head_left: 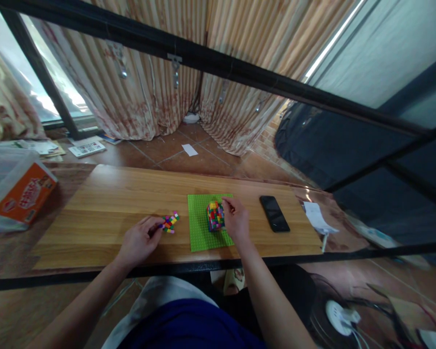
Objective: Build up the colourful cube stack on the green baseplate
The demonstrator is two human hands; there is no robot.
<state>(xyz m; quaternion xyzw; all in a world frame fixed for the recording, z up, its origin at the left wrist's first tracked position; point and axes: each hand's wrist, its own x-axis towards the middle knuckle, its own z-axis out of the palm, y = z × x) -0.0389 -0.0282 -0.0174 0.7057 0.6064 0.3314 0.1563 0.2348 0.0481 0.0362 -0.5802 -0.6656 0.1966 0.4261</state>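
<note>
Small toy bricks (pixel 172 220) in several colours lie in a loose pile on the wooden tabletop. At the pile's left edge is my left hand (pixel 141 241), thumb and forefinger closed on a small purple brick. A green baseplate (pixel 199 236) lies right of the pile and carries a block-shaped build of multicoloured bricks (pixel 214 216). My right hand (pixel 237 220) is at the build's right side, over the plate, with its fingers pinched near the top. What sits between those fingertips is too small to make out, and the hand covers part of the build.
A black phone (pixel 274 214) lies on the table (pixel 123 194) to the right. Beyond the left end stands a clear plastic tub with an orange label (pixel 27 194). White paper (pixel 318 217) lies off the right end. A dark metal bar (pixel 240 72) crosses in front of the curtains.
</note>
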